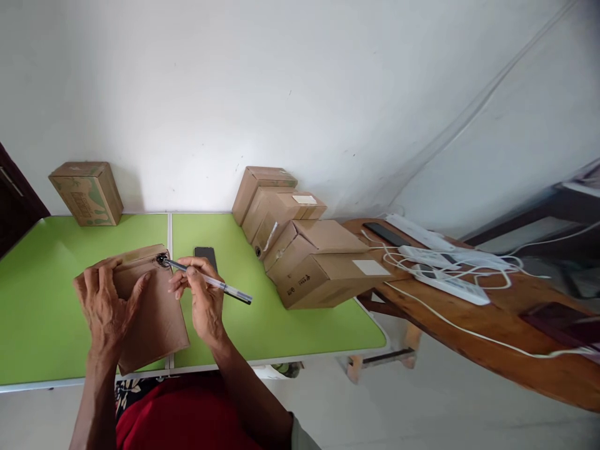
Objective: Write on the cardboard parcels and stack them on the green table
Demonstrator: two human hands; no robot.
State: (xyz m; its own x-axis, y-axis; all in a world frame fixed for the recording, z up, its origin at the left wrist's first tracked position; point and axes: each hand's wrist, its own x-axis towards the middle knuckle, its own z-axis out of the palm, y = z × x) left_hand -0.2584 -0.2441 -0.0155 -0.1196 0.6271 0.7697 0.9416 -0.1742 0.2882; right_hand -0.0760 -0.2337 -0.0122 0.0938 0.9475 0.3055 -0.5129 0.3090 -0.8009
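Box lower left looks light, stiff cardboard, left hand clamped over its top edge, right hand pinching pen mid-barrel, tip at box corner.

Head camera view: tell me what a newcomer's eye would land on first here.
The bright green table stands out first. At its near edge the left hand steadies a brown cardboard box while the right hand holds a pen with its tip at the box's top corner. To the right, a stack of cardboard boxes leans along the wall, and beyond it white power strips and tangled cords lie on a wooden bench.
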